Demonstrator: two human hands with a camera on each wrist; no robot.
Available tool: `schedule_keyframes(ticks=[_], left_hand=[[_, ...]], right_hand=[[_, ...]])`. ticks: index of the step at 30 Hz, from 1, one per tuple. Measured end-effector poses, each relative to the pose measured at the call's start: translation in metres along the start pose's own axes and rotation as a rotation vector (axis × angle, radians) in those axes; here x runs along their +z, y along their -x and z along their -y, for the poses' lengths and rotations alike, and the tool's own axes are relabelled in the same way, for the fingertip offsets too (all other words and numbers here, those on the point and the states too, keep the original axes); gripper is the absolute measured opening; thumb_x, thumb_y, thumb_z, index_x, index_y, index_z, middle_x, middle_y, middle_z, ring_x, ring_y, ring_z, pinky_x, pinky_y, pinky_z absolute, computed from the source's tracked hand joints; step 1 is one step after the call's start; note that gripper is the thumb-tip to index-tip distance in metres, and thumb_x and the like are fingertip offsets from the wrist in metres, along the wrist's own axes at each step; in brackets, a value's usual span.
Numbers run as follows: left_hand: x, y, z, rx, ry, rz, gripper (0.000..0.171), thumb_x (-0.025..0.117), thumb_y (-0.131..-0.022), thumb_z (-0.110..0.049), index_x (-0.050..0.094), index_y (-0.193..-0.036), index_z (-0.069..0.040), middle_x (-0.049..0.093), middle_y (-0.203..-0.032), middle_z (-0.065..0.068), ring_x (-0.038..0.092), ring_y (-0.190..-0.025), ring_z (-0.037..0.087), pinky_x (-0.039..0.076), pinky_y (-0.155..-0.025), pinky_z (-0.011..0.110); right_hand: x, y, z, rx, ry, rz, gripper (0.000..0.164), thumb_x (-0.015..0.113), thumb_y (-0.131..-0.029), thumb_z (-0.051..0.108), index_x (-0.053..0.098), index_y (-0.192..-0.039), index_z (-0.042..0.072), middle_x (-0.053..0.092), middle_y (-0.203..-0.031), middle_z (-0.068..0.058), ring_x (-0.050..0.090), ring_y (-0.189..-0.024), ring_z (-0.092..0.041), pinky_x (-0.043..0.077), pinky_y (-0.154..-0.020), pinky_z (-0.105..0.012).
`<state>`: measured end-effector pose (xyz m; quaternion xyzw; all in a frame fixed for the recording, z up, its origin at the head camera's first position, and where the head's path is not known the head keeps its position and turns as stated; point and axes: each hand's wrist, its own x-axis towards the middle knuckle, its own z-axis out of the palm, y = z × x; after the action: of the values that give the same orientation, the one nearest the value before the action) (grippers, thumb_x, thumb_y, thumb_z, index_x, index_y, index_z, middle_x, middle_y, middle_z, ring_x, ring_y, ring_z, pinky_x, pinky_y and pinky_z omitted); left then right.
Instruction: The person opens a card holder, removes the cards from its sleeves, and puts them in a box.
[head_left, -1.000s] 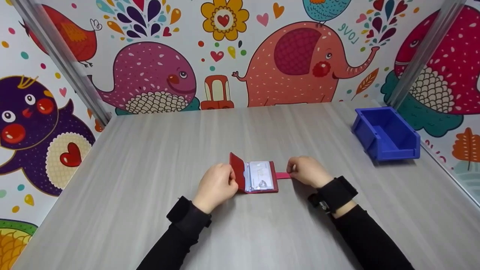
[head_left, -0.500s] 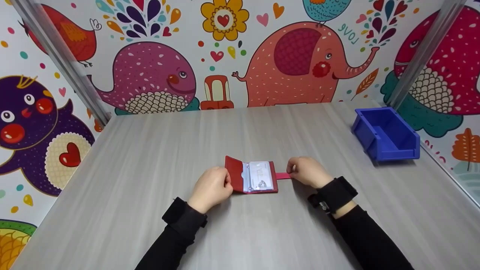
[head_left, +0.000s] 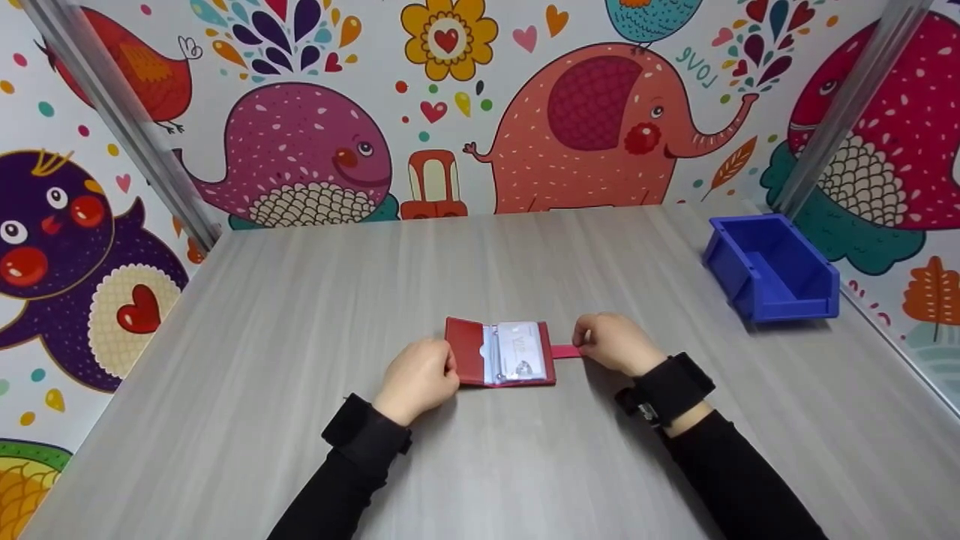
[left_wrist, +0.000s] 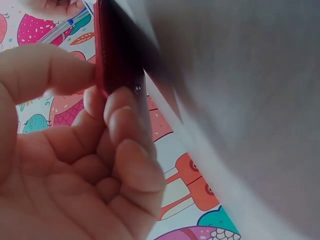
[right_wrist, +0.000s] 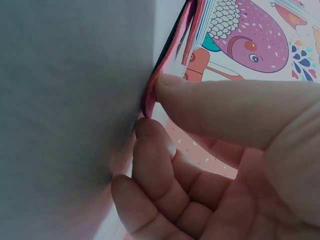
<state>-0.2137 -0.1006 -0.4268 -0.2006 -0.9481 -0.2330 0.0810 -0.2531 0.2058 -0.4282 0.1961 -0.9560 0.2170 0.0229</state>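
Observation:
A red card holder (head_left: 466,351) lies spread on the table, its clear sleeves and a white card (head_left: 520,349) marked VIP on the right half. My left hand (head_left: 418,381) pinches the outer edge of the left cover between thumb and fingers; in the left wrist view a metal snap (left_wrist: 138,89) shows on that cover (left_wrist: 118,50). On the other side, my right hand (head_left: 616,343) holds the end of the pink strap (head_left: 566,351). The right wrist view shows the thumb on the strap (right_wrist: 162,67), with curled fingers below it.
A blue plastic bin (head_left: 776,268) stands at the table's back right. The grey wood-look table (head_left: 337,300) ends at walls printed with cartoon animals, with metal posts (head_left: 142,127) at the corners.
My left hand has moved left and down, swinging the left cover from half raised to nearly flat. The right hand has stayed in place on the strap.

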Motion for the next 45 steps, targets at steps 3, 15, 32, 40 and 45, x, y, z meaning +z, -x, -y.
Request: schedule_keyframes(ticks=[3,15,32,40,45], left_hand=[[-0.0002,-0.0003,0.0002,-0.011,-0.013,0.012,0.016,0.061,-0.072,0.003,0.056,-0.065,-0.01,0.049,-0.063,-0.002,0.047,-0.059,0.016,0.042,-0.055,0.033],[0.0001,-0.0003,-0.0005,0.007,-0.082,0.01,0.02,0.062,-0.077,0.004,0.053,-0.064,-0.009,0.048,-0.06,0.0,0.046,-0.056,0.017,0.041,-0.052,0.034],[0.0022,-0.0001,0.0012,0.018,-0.137,0.04,0.024,0.065,-0.08,0.001,0.051,-0.063,-0.008,0.054,-0.063,0.006,0.058,-0.062,0.028,0.048,-0.056,0.042],[0.0036,0.0004,0.0005,0.024,-0.171,0.037,0.021,0.066,-0.079,0.002,0.053,-0.065,-0.007,0.056,-0.064,0.007,0.061,-0.064,0.029,0.049,-0.056,0.042],[0.0034,0.0003,-0.0001,0.034,-0.173,0.034,0.021,0.065,-0.077,0.005,0.052,-0.065,-0.006,0.054,-0.064,0.008,0.06,-0.063,0.029,0.049,-0.056,0.041]], right_hand=[[-0.0001,0.0,0.0003,-0.004,-0.002,-0.002,0.014,0.07,-0.077,-0.004,0.065,-0.08,0.009,0.057,-0.071,-0.001,0.05,-0.066,-0.02,0.043,-0.065,-0.038],[0.0,0.0002,-0.0001,-0.02,-0.005,0.007,0.014,0.068,-0.076,-0.005,0.065,-0.081,0.008,0.059,-0.073,-0.003,0.051,-0.067,-0.02,0.045,-0.065,-0.038],[0.0015,0.0003,-0.0009,-0.025,-0.001,0.002,0.014,0.068,-0.076,-0.005,0.064,-0.081,0.008,0.058,-0.073,-0.003,0.052,-0.067,-0.021,0.045,-0.065,-0.039],[0.001,0.0003,-0.0004,-0.025,0.005,0.007,0.014,0.069,-0.076,-0.004,0.065,-0.081,0.008,0.058,-0.072,-0.003,0.051,-0.067,-0.021,0.044,-0.064,-0.039],[-0.0002,0.0002,0.0002,-0.017,-0.002,0.017,0.014,0.068,-0.077,-0.005,0.064,-0.081,0.008,0.057,-0.072,-0.004,0.051,-0.069,-0.021,0.044,-0.066,-0.039]])
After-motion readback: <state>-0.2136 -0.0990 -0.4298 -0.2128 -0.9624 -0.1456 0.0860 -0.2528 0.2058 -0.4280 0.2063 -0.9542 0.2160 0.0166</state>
